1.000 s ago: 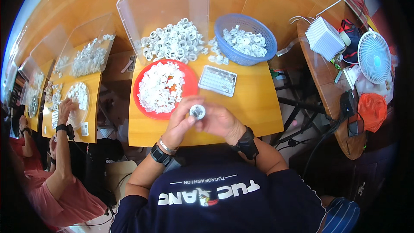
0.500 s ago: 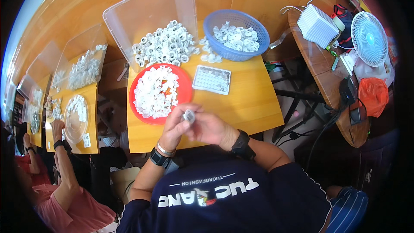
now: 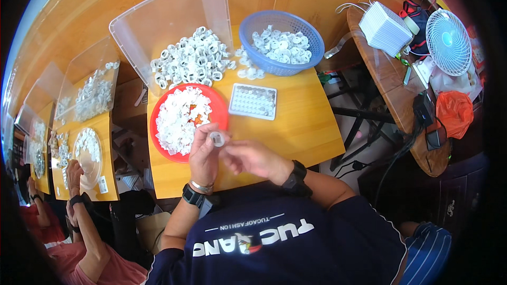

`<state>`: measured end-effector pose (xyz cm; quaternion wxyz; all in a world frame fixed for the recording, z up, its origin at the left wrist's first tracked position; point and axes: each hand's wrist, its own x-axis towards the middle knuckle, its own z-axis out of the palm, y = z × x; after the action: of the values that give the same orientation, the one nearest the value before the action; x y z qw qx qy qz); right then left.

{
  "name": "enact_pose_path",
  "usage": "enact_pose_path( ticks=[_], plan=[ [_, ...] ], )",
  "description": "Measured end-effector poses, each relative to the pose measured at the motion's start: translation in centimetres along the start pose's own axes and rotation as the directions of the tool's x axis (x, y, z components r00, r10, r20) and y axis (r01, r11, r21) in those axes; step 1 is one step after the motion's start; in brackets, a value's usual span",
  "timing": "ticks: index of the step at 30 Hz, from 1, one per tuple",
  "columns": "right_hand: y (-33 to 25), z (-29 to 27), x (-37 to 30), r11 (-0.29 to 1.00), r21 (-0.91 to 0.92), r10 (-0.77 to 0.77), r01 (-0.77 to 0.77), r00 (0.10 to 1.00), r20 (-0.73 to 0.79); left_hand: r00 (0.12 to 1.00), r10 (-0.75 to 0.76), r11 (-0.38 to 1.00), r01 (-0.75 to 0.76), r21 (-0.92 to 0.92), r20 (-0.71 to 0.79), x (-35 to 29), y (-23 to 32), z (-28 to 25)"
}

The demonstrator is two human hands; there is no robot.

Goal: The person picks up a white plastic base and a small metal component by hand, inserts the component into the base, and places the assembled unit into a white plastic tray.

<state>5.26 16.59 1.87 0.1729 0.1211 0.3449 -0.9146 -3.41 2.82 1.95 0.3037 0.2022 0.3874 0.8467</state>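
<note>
Round white part [image 3: 217,138], one: your left hand [image 3: 203,155] pinched it; your right hand [image 3: 256,158] lay just beside, grip unclear. Light, steady pressure probably served best.

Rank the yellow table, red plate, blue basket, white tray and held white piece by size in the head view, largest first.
1. Yellow table
2. Red plate and blue basket: too close in size to rank
3. White tray
4. White piece in the left hand
</note>
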Motion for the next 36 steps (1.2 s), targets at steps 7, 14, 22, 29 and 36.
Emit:
enact_pose_path(
  ticks=[7,14,22,29,36],
  plan=[
    [-2.8,1.7,-1.0,0.381,-0.838,-0.739,0.391,0.673,-0.022,0.996,-0.081,0.986,0.076,-0.151,-0.031,1.3,-0.7,0.2],
    [-4.2,1.0,-1.2,0.050,-0.952,-0.711,0.302,0.680,0.179,0.977,-0.198,0.970,0.207,-0.129,0.078,1.8,-1.3,1.3],
    [-4.1,0.1,-1.6,-0.114,-0.961,-0.710,0.251,0.657,0.255,0.953,-0.285,0.906,0.304,-0.293,0.108,0.9,-3.5,-0.9],
    [-5.0,-1.0,-1.7,-0.026,-0.944,-0.670,0.329,0.695,0.261,0.942,-0.305,0.878,0.334,-0.342,0.138,1.3,-4.0,-1.6],
    [-9.3,-4.6,-2.0,-0.304,-0.933,-0.772,-0.192,0.623,0.123,0.942,-0.293,0.854,0.334,-0.398,0.163,3.1,-1.8,-0.1]
  ],
)
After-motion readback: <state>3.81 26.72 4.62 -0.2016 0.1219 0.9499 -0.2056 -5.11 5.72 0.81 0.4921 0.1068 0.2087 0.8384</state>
